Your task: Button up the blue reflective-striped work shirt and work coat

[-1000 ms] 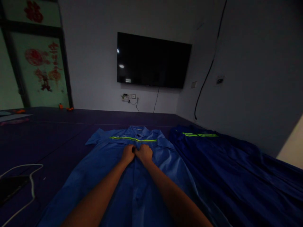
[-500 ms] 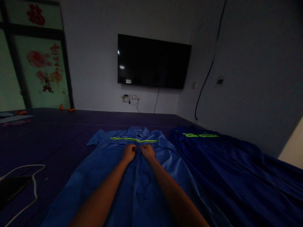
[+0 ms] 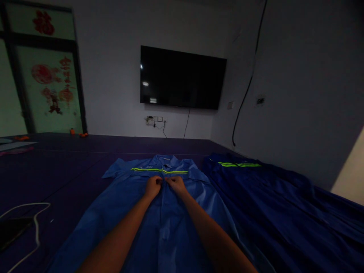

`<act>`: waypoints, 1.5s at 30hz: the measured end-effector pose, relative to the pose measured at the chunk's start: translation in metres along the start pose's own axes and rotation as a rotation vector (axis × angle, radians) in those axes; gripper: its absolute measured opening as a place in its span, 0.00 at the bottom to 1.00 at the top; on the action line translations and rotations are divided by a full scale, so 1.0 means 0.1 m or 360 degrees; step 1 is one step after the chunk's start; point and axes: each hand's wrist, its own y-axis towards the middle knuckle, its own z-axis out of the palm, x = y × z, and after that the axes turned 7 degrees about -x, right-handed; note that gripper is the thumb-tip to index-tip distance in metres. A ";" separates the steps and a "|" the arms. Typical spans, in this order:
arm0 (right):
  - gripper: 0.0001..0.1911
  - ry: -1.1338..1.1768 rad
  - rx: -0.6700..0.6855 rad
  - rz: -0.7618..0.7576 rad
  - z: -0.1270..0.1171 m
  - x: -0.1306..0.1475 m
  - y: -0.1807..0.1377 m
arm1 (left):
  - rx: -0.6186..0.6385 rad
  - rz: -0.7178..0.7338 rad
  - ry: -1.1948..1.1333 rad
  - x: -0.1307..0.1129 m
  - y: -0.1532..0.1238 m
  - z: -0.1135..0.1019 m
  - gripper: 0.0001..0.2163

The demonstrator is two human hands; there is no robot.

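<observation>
A blue short-sleeved work shirt (image 3: pixel 122 204) with a yellow-green stripe across the chest lies face up, its collar away from me. Just below the stripe, my left hand (image 3: pixel 154 186) has its fingers curled closed on the front placket. My right hand (image 3: pixel 175 185) pinches the placket's other side, almost touching the left. Fingertips cover the spot they hold, so any button there is hidden. To the right lies a darker blue garment (image 3: pixel 256 197) with a similar stripe; neither hand touches it.
The purple surface (image 3: pixel 85 167) spreads under the garments. At the left lie a dark flat device (image 3: pixel 14 229) and a white cable (image 3: pixel 36 227). Small orange objects (image 3: pixel 83 135) sit farther back. A television (image 3: pixel 182 77) hangs on the far wall, and a black cable (image 3: pixel 247 91) dangles at the right.
My hands have come slightly closer together at the placket, the right one shifting left. The whole view has tipped a little, so the scene sits slightly lower. The garments stay in place.
</observation>
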 end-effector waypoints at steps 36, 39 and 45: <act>0.06 -0.0401 -0.0071 -0.0085 0.02 0.12 -0.04 | -0.0051 -0.0011 0.0015 -0.02 0.01 -0.02 0.08; 0.07 -0.0412 -0.0063 -0.0088 0.02 0.11 -0.04 | -0.0068 -0.0004 -0.0027 -0.02 0.01 -0.02 0.08; 0.08 -0.0294 -0.0045 -0.0072 0.03 0.08 -0.03 | -0.0071 -0.0018 -0.0063 -0.02 0.01 -0.01 0.08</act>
